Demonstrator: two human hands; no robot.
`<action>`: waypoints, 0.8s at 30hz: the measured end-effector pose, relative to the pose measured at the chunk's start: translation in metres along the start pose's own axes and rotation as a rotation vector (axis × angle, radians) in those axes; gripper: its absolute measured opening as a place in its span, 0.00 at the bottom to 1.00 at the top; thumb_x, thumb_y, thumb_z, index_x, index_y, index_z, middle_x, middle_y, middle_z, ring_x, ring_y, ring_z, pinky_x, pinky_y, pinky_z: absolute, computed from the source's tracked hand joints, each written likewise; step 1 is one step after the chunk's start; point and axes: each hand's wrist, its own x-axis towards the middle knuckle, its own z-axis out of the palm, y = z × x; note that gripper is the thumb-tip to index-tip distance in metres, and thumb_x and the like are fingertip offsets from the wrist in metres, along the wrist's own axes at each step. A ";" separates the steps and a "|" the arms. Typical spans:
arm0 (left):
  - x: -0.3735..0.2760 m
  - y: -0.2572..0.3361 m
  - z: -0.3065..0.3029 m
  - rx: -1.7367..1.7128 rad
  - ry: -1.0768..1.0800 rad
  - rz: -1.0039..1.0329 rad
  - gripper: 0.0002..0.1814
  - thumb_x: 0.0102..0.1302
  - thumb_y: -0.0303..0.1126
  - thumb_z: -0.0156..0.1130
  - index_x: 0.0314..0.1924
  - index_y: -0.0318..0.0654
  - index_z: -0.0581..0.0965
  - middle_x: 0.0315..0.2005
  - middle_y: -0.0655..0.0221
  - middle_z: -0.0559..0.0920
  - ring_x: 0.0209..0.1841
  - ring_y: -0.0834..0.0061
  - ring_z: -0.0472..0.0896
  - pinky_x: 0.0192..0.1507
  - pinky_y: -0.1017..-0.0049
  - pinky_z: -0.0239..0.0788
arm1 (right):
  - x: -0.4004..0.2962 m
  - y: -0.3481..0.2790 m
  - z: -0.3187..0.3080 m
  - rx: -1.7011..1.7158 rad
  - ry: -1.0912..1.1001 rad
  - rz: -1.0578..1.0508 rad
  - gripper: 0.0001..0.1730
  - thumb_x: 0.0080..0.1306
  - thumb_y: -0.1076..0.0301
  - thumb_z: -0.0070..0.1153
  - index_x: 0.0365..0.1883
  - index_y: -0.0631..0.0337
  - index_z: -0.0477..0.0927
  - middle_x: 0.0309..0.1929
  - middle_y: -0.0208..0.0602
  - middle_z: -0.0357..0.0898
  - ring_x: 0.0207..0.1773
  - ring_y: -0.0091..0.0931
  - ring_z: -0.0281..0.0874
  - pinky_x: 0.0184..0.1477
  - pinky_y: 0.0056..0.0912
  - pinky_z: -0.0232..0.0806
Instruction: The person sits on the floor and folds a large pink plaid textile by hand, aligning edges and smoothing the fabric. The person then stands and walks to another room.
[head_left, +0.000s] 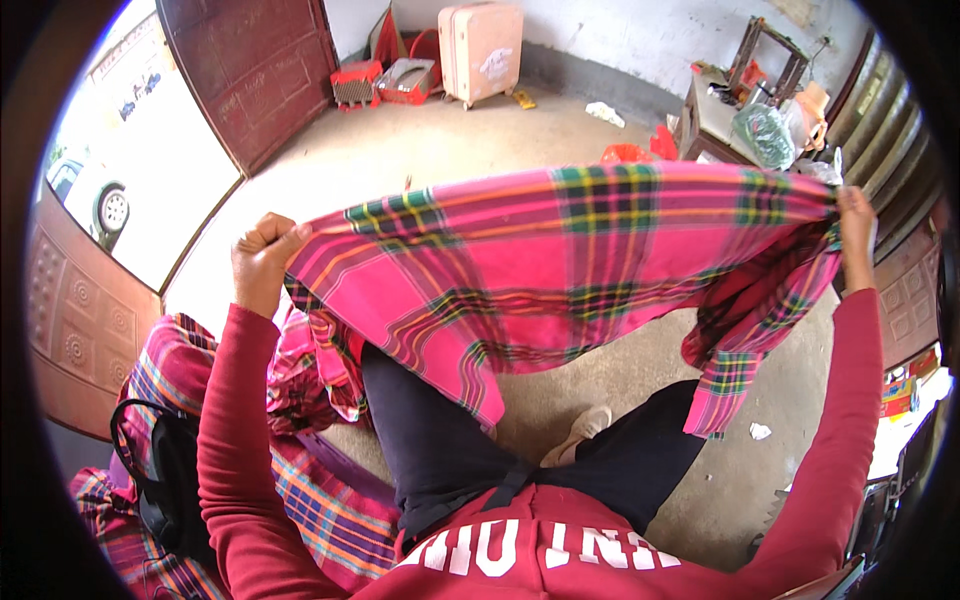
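A pink plaid cloth (525, 262) with green, yellow and orange stripes is stretched in the air between my two hands, above my knees. My left hand (262, 251) grips its left upper corner in a fist, thumb on top. At the far right my right hand (855, 217) clasps the other end, where the fabric bunches up and one fold hangs down. More pink checked fabric (300, 367) lies crumpled beside my left knee, under the raised cloth; how it joins the held cloth is hidden.
Plaid fabric (330, 502) and a black bag (169, 480) lie at my left. Ahead, a pink suitcase (480, 52) stands by the wall near red boxes (356, 82). A cluttered table (697, 120) is at the right rear. Paper scraps (760, 431) lie on the floor; a door (247, 75) stands open.
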 end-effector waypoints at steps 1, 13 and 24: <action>0.002 -0.007 -0.003 0.037 -0.003 0.004 0.12 0.60 0.24 0.66 0.21 0.39 0.73 0.18 0.83 0.67 0.24 0.90 0.61 0.27 0.84 0.54 | -0.013 -0.014 0.021 -0.058 -0.011 0.002 0.14 0.70 0.59 0.55 0.39 0.64 0.78 0.29 0.22 0.70 0.36 0.15 0.63 0.41 0.21 0.62; 0.008 -0.034 0.048 -0.105 -0.028 -0.295 0.07 0.49 0.16 0.61 0.22 0.35 0.73 0.16 0.77 0.69 0.22 0.85 0.69 0.26 0.82 0.62 | -0.070 -0.068 0.053 0.421 0.042 0.299 0.13 0.66 0.62 0.58 0.38 0.64 0.80 0.30 0.26 0.76 0.35 0.19 0.71 0.39 0.24 0.64; -0.079 0.083 0.173 -0.466 -0.851 -0.449 0.04 0.58 0.19 0.63 0.34 0.30 0.78 0.26 0.71 0.80 0.28 0.86 0.76 0.29 0.86 0.64 | -0.256 -0.354 0.101 1.225 -1.072 0.259 0.18 0.64 0.73 0.62 0.51 0.64 0.73 0.33 0.28 0.76 0.36 0.15 0.74 0.36 0.18 0.68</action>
